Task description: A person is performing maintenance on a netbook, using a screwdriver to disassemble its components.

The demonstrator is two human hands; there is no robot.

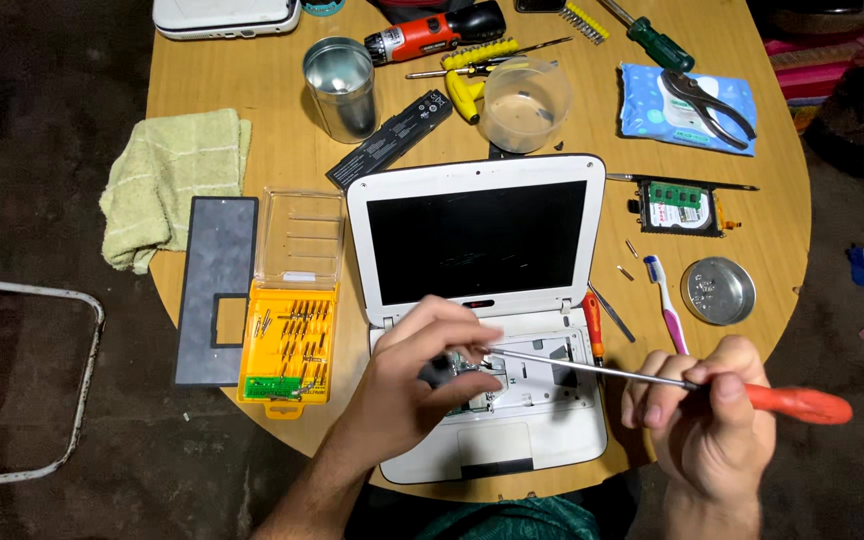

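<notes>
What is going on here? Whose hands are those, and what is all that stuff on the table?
The camera sits on a person's head and looks down, so these are that person's own hands. The right hand holds a long screwdriver with an orange handle. Its tip reaches the left hand, which rests inside a small white laptop with its keyboard taken off. The round wooden table also carries a yellow case of screwdriver bits, a green cloth, a metal can, a clear plastic cup, pliers, a toothbrush and an orange power drill.
</notes>
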